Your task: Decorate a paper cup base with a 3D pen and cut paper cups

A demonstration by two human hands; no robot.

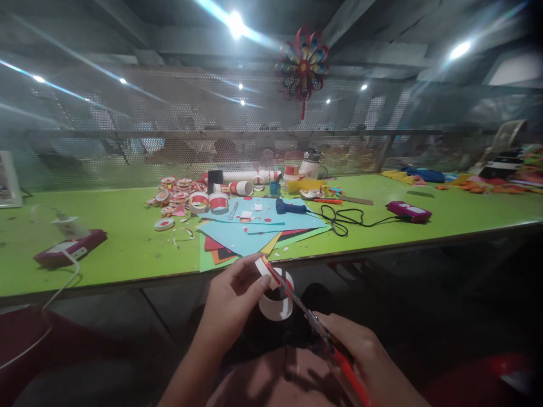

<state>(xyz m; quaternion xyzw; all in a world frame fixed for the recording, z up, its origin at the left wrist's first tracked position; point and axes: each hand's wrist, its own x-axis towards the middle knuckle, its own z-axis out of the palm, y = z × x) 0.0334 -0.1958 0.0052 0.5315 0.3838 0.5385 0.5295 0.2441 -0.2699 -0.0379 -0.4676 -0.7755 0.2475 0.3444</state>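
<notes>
My left hand (229, 297) pinches a small white card strip with red and yellow on it (263, 271) between thumb and fingers, just in front of the table's edge. My right hand (358, 342) is wrapped round scissors (313, 320) with red handles. Their blades point up and to the left and lie against the strip's right side; whether they are cutting into it, I cannot tell. Under the strip and the blades appears a round white cup-like piece (275, 308) with red on its rim, partly covered; what supports it is hidden.
On the green table (127, 257) lie coloured paper sheets (237, 236), a blue glue gun (292, 207) with a black cord, and red-and-white paper cups (219, 202) beside a pile of discs (173, 195). Purple power strips (409, 211) rest to either side. A flower ornament (302, 66) hangs above.
</notes>
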